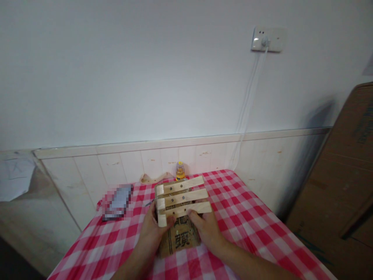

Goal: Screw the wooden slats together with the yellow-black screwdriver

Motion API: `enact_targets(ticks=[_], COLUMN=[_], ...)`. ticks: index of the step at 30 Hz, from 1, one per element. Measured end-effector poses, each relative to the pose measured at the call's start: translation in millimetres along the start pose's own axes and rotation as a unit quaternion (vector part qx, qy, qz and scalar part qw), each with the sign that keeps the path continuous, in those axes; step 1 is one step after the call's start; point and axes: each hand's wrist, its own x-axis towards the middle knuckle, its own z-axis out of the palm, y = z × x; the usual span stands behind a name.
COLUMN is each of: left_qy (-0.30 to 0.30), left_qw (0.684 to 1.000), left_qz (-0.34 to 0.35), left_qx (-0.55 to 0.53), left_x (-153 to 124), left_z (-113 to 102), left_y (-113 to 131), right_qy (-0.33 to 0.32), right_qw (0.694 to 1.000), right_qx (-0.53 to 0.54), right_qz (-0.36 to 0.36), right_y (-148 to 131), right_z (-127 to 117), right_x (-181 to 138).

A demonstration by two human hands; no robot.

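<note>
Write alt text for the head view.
A person's left hand and right hand hold three wooden slats over a printed brown sheet, above a red-and-white checked tablecloth. Beyond are a yellow-topped container and a curved wooden piece.

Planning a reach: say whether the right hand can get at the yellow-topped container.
Probably, if the right hand lets go and skirts right, where nothing stands: the wooden slats it holds lie between it and the container.

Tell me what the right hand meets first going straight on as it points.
Probably the nearest wooden strip, which the right hand seems to touch; depth beneath it is unclear.
</note>
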Motion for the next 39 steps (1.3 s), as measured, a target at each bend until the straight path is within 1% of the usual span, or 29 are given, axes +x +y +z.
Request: enact_targets(ticks=[6,10,13,16,20,23,31,39], left_qy=[0.02,0.021,0.022,0.02,0.021,0.02,0.038,0.033], left_qw=[0.999,1.0,0.998,0.992,0.987,0.987,0.99,0.991], left_qz=[-0.008,-0.013,-0.053,-0.107,-0.14,-0.145,-0.131,-0.118], left_qx=[0.026,-0.003,-0.034,-0.06,-0.07,-0.062,-0.038,-0.053], left_x=[3,3,1,-2,-5,-5,0,-6], left_z=[-2,0,4,10,15,15,10,13], left_y=[-3,0,6,11,15,15,7,11], right_qy=[0.0,-0.002,-0.006,-0.004,0.011,0.006,0.001,-0.02], right_qw=[1.0,1.0,1.0,0.999,0.997,0.998,0.999,0.998], right_qx=[0.005,0.007,-0.008,-0.035,-0.053,-0.043,-0.031,-0.02], right_qz=[-0.011,-0.013,-0.005,0.02,0.052,0.051,0.043,0.047], right_y=[5,6,6,8,11,11,6,3], right_z=[1,1,2,1,-1,-1,-1,0], right_x=[2,2,2,2,3,4,4,5])
